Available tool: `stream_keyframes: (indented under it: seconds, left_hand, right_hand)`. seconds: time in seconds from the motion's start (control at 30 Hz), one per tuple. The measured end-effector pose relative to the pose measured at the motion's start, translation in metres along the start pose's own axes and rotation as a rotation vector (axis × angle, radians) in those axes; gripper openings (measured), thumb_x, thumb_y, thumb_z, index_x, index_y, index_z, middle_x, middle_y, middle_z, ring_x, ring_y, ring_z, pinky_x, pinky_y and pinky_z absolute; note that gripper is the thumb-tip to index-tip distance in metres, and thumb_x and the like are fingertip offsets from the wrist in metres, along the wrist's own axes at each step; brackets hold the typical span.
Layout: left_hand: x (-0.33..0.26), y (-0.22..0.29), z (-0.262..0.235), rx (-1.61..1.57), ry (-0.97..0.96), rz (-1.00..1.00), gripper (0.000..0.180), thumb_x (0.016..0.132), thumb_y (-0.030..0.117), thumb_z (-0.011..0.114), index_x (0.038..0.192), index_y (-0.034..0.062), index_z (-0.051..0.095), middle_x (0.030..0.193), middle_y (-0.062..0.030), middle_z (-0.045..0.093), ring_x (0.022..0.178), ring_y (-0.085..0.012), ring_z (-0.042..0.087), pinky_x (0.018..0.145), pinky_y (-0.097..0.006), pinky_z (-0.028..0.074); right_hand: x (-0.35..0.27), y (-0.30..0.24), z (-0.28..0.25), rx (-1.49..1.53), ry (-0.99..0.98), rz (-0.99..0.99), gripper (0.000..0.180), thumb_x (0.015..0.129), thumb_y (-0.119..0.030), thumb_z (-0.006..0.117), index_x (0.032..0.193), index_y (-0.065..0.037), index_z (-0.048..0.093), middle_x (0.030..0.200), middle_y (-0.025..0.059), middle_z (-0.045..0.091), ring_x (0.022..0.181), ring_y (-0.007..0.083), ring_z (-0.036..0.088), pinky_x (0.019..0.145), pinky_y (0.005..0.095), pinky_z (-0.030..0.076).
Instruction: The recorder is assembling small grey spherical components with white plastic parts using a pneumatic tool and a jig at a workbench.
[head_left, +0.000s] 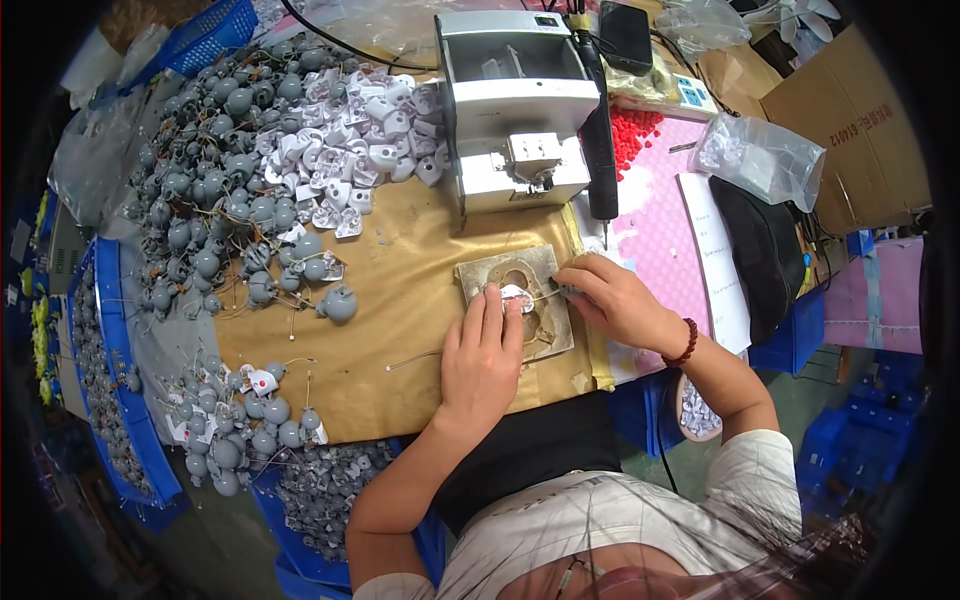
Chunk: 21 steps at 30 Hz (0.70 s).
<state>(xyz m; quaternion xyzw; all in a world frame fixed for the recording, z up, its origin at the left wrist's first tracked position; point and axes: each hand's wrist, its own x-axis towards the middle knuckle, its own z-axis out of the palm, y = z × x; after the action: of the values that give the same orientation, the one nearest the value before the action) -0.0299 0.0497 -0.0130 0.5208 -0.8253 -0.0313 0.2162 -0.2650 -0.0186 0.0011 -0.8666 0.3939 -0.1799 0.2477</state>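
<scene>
A square, worn metal fixture block (pixel 550 342) with rounded hollows lies in front of me on the brown-covered table. In its upper hollow sits a small white plastic part (pixel 514 294). The fingertips and thumb of my left hand (pixel 484 352) close around the near left side of this part, holding it down. From the part a thin wire (pixel 545 296) runs right to my right hand (pixel 622 302), whose thumb and forefinger are pinched together at its end. A small dark bit shows at those fingertips; its kind is unclear. Another loose wire (pixel 410 360) pokes out left of my left hand.
Behind the block stands a white-and-grey machine (pixel 515 110), with a black electric screwdriver (pixel 601 150) hanging beside it. Grey ball-shaped parts (pixel 205 185) and white plastic housings (pixel 365 130) are heaped at left. Red pieces (pixel 632 135), a paper sheet (pixel 712 260) and a black pouch (pixel 755 255) lie right.
</scene>
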Motion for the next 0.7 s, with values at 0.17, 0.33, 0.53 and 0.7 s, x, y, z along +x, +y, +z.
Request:
stream_keyframes:
  seconds: [0.17, 0.33, 0.53, 0.7]
  left_hand:
    - [0.001, -0.004, 0.000, -0.047, -0.005, -0.014, 0.048, 0.077, 0.006, 0.071, 0.124, 0.0026, 0.064, 0.131, -0.0207, 0.060, 0.119, -0.0326, 0.058, 0.092, -0.041, 0.049]
    - [0.003, -0.005, -0.003, -0.076, -0.012, -0.017, 0.043, 0.077, 0.006, 0.072, 0.120, 0.0041, 0.066, 0.131, -0.0195, 0.060, 0.120, -0.0324, 0.058, 0.093, -0.041, 0.049]
    - [0.005, -0.008, -0.003, -0.097, -0.016, -0.007, 0.034, 0.077, 0.007, 0.072, 0.111, 0.0036, 0.068, 0.130, -0.0196, 0.061, 0.119, -0.0329, 0.058, 0.092, -0.042, 0.049]
    - [0.004, -0.010, -0.003, -0.108, 0.007, -0.005, 0.034, 0.076, 0.006, 0.071, 0.109, 0.0035, 0.068, 0.129, -0.0192, 0.061, 0.118, -0.0325, 0.059, 0.091, -0.042, 0.049]
  right_hand:
    - [0.010, -0.005, 0.006, 0.083, 0.182, 0.050, 0.036, 0.079, 0.001, 0.073, 0.113, -0.005, 0.061, 0.104, 0.0107, 0.059, 0.100, 0.0272, 0.062, 0.082, 0.0346, 0.053]
    - [0.035, -0.003, 0.019, 1.068, 0.226, 0.255, 0.036, 0.084, 0.004, 0.072, 0.117, -0.002, 0.057, 0.108, 0.0058, 0.060, 0.104, 0.0161, 0.061, 0.083, 0.0296, 0.054]
    - [0.059, -0.004, 0.000, 1.172, -0.284, 0.379, 0.044, 0.081, 0.004, 0.080, 0.121, 0.000, 0.061, 0.104, 0.0091, 0.069, 0.093, 0.0136, 0.066, 0.081, 0.0265, 0.055]
    - [0.059, -0.015, -0.003, 0.271, -0.115, 0.099, 0.048, 0.079, -0.019, 0.085, 0.116, 0.001, 0.064, 0.097, 0.0120, 0.069, 0.087, 0.0228, 0.066, 0.075, 0.0330, 0.052]
